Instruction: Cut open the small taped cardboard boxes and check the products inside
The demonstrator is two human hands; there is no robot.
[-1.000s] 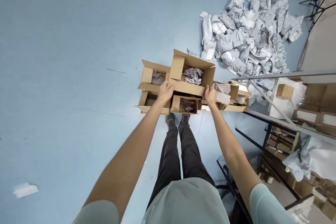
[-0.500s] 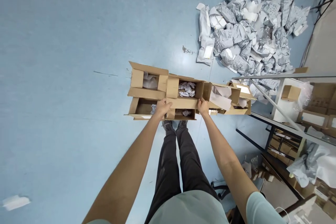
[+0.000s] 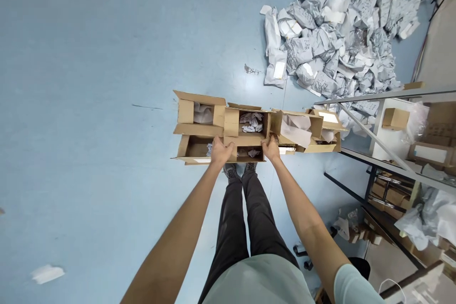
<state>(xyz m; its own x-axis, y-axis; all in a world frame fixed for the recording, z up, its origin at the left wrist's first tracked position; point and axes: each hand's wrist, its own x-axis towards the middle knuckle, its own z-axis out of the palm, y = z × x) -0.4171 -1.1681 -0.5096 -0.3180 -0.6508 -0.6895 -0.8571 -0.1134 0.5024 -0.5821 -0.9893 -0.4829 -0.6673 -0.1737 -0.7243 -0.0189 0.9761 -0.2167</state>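
box: brown | floor: blue | bags: grey | trousers: dark grey

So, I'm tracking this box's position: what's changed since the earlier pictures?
The open brown cardboard box holding crumpled whitish paper was lowered beside the wide-flapped brown box on its left. The bare left hand and bare right hand followed it down, staying at its near corners. The wrinkled grey bags stayed put.

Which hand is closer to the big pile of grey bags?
The right hand. It is at the near right corner of the middle open box, with the pile of grey bags ahead and rightward; the left hand is farther away, near that box's left corner.
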